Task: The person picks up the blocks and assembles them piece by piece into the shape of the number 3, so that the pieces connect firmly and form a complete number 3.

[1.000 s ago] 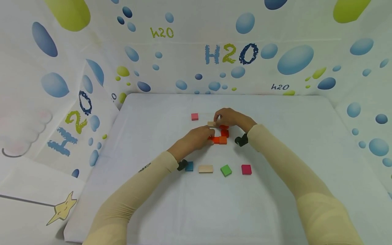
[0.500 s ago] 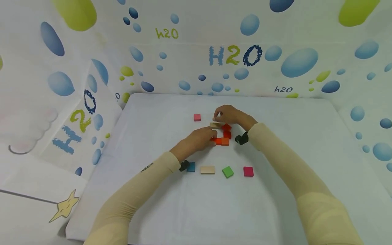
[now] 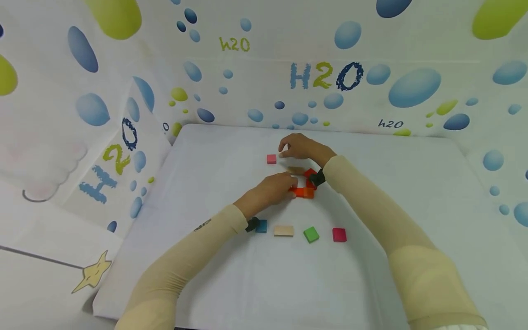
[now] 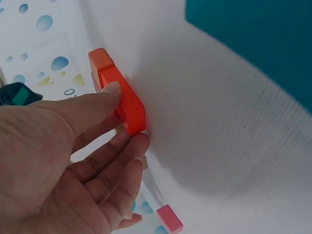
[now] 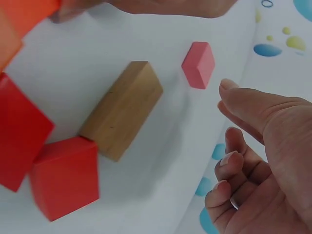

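My left hand (image 3: 273, 189) pinches an orange-red block (image 4: 127, 105), thumb laid against its face and fingers round its end. An orange block (image 4: 100, 59) adjoins it. Two red blocks (image 5: 66, 180) (image 5: 22, 131) and a wooden block (image 5: 122, 109) continue a curved row on the white cloth. Beyond the wooden block lies a pink block (image 3: 271, 159), apart from the others. My right hand (image 3: 303, 147) hovers beside the pink block, thumb and fingers spread apart and holding nothing. In the head view the right wrist's camera partly hides the red blocks.
Nearer the person, a blue block (image 3: 261, 226), a wooden block (image 3: 283, 231), a green block (image 3: 311, 234) and a crimson block (image 3: 339, 235) lie spaced in a line. The left wrist's camera partly covers the blue one. A patterned sheet (image 3: 255, 73) hangs behind the table.
My right hand has left the wooden block and moved left and away from the body, to the pink block. The left hand stays at the orange-red block. The head view has shifted slightly.
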The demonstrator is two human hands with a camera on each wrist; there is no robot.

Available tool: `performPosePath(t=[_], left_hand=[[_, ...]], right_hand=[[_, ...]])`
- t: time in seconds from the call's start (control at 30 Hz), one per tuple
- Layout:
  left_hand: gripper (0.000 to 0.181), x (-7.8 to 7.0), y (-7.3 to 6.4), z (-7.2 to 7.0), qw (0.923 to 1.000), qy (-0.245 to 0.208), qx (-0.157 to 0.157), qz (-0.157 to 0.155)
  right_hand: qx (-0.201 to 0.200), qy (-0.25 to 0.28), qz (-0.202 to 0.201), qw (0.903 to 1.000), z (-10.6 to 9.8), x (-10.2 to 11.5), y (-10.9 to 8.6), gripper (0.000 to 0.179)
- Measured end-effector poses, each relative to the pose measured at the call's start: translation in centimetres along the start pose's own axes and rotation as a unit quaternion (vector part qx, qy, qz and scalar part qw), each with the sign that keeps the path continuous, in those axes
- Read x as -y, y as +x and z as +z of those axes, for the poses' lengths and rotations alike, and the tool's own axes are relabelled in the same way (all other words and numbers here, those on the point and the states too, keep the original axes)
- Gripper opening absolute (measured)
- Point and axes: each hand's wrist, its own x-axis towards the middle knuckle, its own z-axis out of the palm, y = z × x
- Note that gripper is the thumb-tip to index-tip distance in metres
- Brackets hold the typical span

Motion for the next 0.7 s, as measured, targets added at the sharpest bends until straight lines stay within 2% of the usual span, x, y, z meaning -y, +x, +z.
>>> performPosePath(t=[0.33,0.7], left_hand=[[0.021,-0.3,-0.3,-0.2,0.9999,0.01,-0.005,0.012],[0.028,0.3,0.0,0.1,0.9999,0.012,0.0,0.002]], right_hand=[[0.033,-0.02,0.004,0.9992,-0.1,1.2,1.1,0.031],[0.046,-0.027,0.007,0.9985,0.2,2.0,1.9,0.025]])
